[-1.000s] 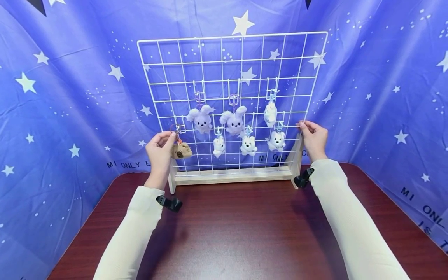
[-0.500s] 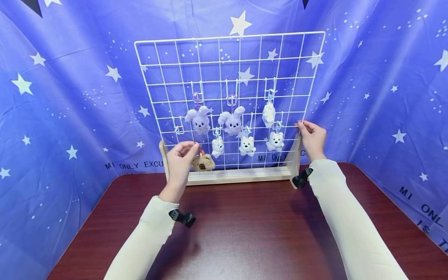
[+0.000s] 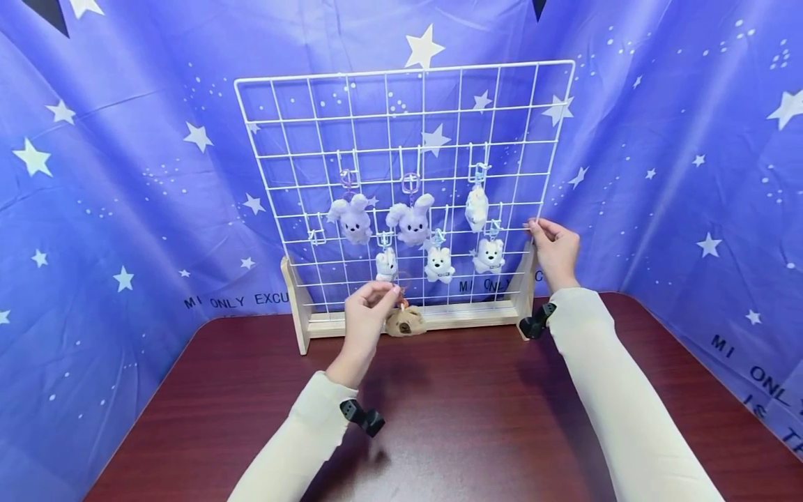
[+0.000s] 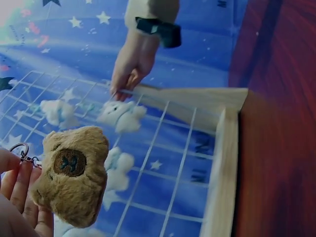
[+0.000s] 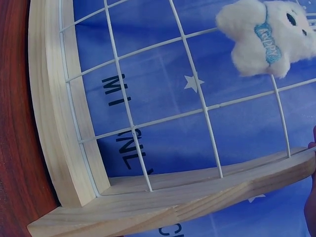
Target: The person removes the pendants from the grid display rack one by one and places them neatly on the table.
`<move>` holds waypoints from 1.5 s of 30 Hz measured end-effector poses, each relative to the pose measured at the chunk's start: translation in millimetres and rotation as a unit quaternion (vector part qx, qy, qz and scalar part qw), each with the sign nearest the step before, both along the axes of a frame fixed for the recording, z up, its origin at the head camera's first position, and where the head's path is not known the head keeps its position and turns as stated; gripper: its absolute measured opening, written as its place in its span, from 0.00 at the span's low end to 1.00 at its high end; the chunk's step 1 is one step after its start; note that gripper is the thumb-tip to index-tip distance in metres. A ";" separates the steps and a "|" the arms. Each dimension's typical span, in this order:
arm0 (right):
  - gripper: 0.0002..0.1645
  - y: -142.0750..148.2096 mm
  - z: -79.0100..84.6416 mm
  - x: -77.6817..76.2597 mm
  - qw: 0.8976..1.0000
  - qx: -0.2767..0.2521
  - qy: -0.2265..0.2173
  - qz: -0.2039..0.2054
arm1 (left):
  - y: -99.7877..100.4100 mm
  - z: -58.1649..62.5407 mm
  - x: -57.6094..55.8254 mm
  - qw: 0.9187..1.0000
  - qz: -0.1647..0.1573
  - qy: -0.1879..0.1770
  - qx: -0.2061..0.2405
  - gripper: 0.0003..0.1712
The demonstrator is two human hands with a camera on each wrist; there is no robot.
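Observation:
My left hand (image 3: 362,319) pinches the metal ring of a brown plush keychain (image 3: 406,323), which hangs in front of the rack's lower bar. In the left wrist view the plush (image 4: 74,173) shows a round dark patch, and the ring (image 4: 20,148) sits at my fingertips. My right hand (image 3: 557,249) holds the right edge of the white wire grid (image 3: 404,71), just above its wooden side support; only a sliver of that hand (image 5: 312,192) shows in the right wrist view.
Two lilac plush keychains (image 3: 411,223) and several white ones (image 3: 439,265) hang from hooks on the grid. Another white hook (image 3: 316,237) is at its left. The wooden base (image 3: 464,317) stands on a dark red table (image 3: 452,418), before a blue star-patterned curtain (image 3: 138,209).
My left hand has taken the brown plush keychain off the left hook and carried it right and down, toward the front of the base. The right hand still holds the grid's edge.

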State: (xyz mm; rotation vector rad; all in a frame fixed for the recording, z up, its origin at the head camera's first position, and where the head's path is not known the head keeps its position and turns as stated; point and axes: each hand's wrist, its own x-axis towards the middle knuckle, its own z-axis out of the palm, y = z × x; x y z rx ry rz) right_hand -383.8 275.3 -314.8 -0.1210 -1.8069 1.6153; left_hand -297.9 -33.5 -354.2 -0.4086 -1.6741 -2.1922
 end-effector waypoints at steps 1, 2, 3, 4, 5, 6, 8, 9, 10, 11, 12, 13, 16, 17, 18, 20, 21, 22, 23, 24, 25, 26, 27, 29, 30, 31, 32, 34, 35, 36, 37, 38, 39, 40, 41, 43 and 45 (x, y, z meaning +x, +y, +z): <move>0.19 -0.4 -0.2 -0.2 1.000 -0.004 0.001 0.002 | 3.3 -2.1 0.6 1.000 -0.003 -0.003 -0.002 0.06; 0.19 -0.8 -0.2 -0.3 1.000 -0.008 0.002 0.003 | 6.5 -4.3 0.7 1.000 -0.004 -0.006 -0.005 0.07; 0.19 -1.2 -0.3 -0.2 1.000 -0.011 0.003 0.004 | 9.8 -6.4 0.9 1.000 -0.001 -0.011 -0.010 0.08; 0.19 -1.7 -0.3 -0.1 1.000 -0.012 0.003 0.005 | 13.1 -8.2 1.1 1.000 -0.001 -0.015 -0.014 0.08; 0.19 -2.1 -0.2 0.2 1.000 -0.012 0.003 0.004 | 16.4 -10.4 0.8 1.000 0.000 -0.020 -0.016 0.08; 0.19 -2.6 -0.1 0.7 1.000 -0.014 0.005 0.003 | 20.0 -12.3 0.6 1.000 -0.002 -0.025 -0.017 0.08; 0.19 -3.7 0.4 1.7 1.000 -0.012 0.010 0.002 | 27.2 -16.9 -0.5 0.999 -0.008 -0.035 -0.017 0.08; 0.19 -4.0 0.4 1.9 1.000 -0.012 0.012 0.001 | 31.0 -19.4 -1.0 0.999 -0.013 -0.039 -0.016 0.08; 0.19 -4.3 0.5 2.2 1.000 -0.012 0.015 0.001 | 34.8 -22.1 -1.7 0.999 -0.018 -0.044 -0.016 0.08; 0.19 -4.5 0.5 2.3 1.000 -0.013 0.017 0.001 | 38.8 -25.1 -2.8 0.998 -0.017 -0.049 -0.020 0.08; 0.18 -4.6 0.3 2.2 1.000 -0.014 0.020 0.001 | 42.8 -28.0 -3.9 0.998 -0.017 -0.052 -0.024 0.08; 0.18 -4.6 0.1 2.1 1.000 -0.014 0.021 0.000 | 46.9 -30.8 -4.8 0.998 -0.018 -0.055 -0.026 0.08; 0.18 -4.0 -0.8 1.2 1.000 -0.016 0.020 0.001 | 59.5 -39.6 -7.8 0.998 -0.018 -0.061 -0.031 0.08; 0.18 -3.8 -1.0 0.8 1.000 -0.017 0.020 0.002 | 63.9 -42.7 -8.2 0.998 -0.020 -0.060 -0.031 0.08; 0.18 -3.7 -1.1 0.5 1.000 -0.018 0.019 0.002 | 68.3 -46.4 -8.8 0.998 -0.024 -0.055 -0.031 0.08; 0.18 -3.5 -0.9 0.1 1.000 -0.023 0.017 0.005 | 77.1 -52.7 -8.8 0.997 -0.032 -0.062 -0.030 0.08; 0.18 -3.0 -0.8 -0.7 0.999 -0.029 0.017 0.008 | 81.6 -55.6 -8.3 0.997 -0.033 -0.066 -0.032 0.07; 0.18 -4.0 1.3 1.6 0.999 -0.029 0.016 0.009 | 85.5 -54.4 -4.1 0.996 -0.035 -0.072 -0.035 0.07; 0.17 -3.7 1.7 1.6 0.999 -0.031 0.016 0.010 | 89.1 -52.6 0.6 0.996 -0.038 -0.076 -0.036 0.07; 0.17 -3.5 2.0 1.7 0.999 -0.032 0.017 0.011 | 92.7 -51.1 4.8 0.995 -0.039 -0.084 -0.039 0.07; 0.17 -3.5 2.4 2.2 0.999 -0.032 0.018 0.012 | 96.2 -49.1 9.1 0.994 -0.040 -0.097 -0.042 0.07; 0.17 -3.6 2.7 2.6 0.999 -0.033 0.019 0.012 | 99.5 -47.7 13.6 0.993 -0.039 -0.103 -0.045 0.07; 0.17 -3.9 2.9 3.1 0.999 -0.033 0.022 0.013 | 102.5 -47.1 17.5 0.993 -0.042 -0.103 -0.045 0.06; 0.18 -4.0 1.4 2.4 0.999 -0.029 0.026 0.011 | 109.4 -54.6 17.7 0.992 -0.045 -0.107 -0.053 0.06; 0.18 -4.6 1.3 2.9 0.999 -0.028 0.028 0.010 | 112.9 -60.9 15.5 0.991 -0.046 -0.109 -0.058 0.05; 0.18 -5.2 1.2 3.3 0.999 -0.028 0.029 0.009 | 116.0 -67.1 13.7 0.991 -0.047 -0.108 -0.062 0.05; 0.18 -5.5 0.9 3.2 0.999 -0.029 0.029 0.009 | 118.5 -72.8 12.1 0.991 -0.049 -0.107 -0.066 0.05; 0.18 -5.8 0.6 3.2 0.999 -0.028 0.030 0.009 | 122.9 -83.5 8.3 0.990 -0.050 -0.107 -0.078 0.05; 0.18 -5.7 0.4 3.1 0.999 -0.029 0.030 0.009 | 124.1 -86.5 8.5 0.990 -0.049 -0.109 -0.080 0.05; 0.18 -5.6 0.3 2.9 0.999 -0.029 0.030 0.009 | 124.8 -88.3 8.9 0.989 -0.052 -0.109 -0.081 0.05; 0.18 -5.4 0.1 2.6 0.999 -0.029 0.029 0.009 | 125.3 -90.4 9.1 0.989 -0.055 -0.110 -0.081 0.05; 0.18 -5.2 0.1 2.4 0.999 -0.027 0.029 0.007 | 125.7 -91.7 9.3 0.989 -0.060 -0.112 -0.082 0.05; 0.18 -4.9 0.0 2.1 0.999 -0.025 0.028 0.006 | 126.0 -93.0 9.6 0.988 -0.062 -0.112 -0.084 0.05; 0.18 -4.6 -0.2 1.7 0.999 -0.023 0.027 0.003 | 126.2 -94.0 9.9 0.988 -0.065 -0.113 -0.087 0.05; 0.18 -4.4 -0.3 1.4 0.999 -0.023 0.027 0.003 | 126.2 -94.8 10.2 0.987 -0.068 -0.115 -0.089 0.05; 0.18 -4.1 -0.4 1.1 0.999 -0.021 0.026 -0.001 | 126.5 -96.0 11.1 0.985 -0.077 -0.122 -0.093 0.05; 0.18 -4.1 -0.6 1.4 1.000 -0.018 0.023 -0.003 | 127.3 -97.6 11.9 0.983 -0.081 -0.132 -0.097 0.04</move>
